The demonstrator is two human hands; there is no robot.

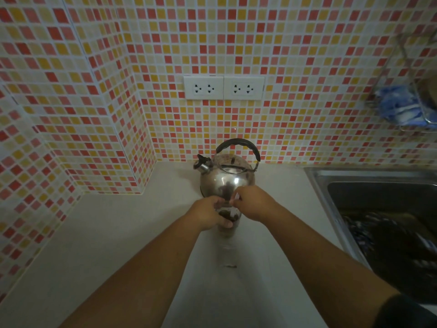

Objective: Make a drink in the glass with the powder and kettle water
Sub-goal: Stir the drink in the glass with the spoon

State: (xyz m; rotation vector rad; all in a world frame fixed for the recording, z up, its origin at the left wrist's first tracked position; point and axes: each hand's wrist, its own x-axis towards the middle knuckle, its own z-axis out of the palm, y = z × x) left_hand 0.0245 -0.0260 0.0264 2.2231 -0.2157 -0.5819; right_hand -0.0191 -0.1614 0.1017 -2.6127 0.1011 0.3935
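A clear glass [229, 222] with a dark brown drink stands on the white counter [118, 233], just in front of the steel kettle [227, 178]. My left hand [210, 215] wraps around the glass from the left. My right hand [253, 203] sits over the rim, pinching a thin pale stick or spoon [236, 204] that reaches down into the liquid. The kettle has a black handle, a capped spout pointing left, and stands against the tiled wall. A small torn scrap [230, 265], perhaps from a powder sachet, lies on the counter nearer to me.
A steel sink [369, 185] holding dark dishes fills the right side. Above it hangs a wire rack [402, 110] with a blue cloth. Two double wall sockets [223, 88] sit above the kettle. The tiled wall juts out at the left corner.
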